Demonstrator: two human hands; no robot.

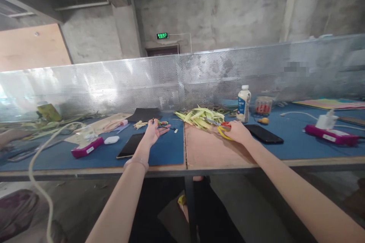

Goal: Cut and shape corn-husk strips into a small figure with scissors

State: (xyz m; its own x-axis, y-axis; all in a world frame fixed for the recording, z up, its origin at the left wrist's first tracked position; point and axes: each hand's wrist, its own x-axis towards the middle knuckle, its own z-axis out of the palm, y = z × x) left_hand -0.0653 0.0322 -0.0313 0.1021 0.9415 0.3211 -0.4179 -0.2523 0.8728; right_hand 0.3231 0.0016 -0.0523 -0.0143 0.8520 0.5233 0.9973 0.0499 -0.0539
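My left hand is turned palm up above the table, with its fingers partly spread. A thin dark cord with a small white end runs across its fingers. My right hand is closed around scissors with red and yellow handles. Their blades point left over a heap of pale green leaf strips, which lies between my hands. Whether the blades touch a strip I cannot tell. Small pale cut bits lie just left of my left hand.
Black phones lie by my left wrist and right hand. A bottle and lidded jar stand at the back right. Purple power strips sit on both sides. A perforated metal screen borders the table. Another person's hand is far left.
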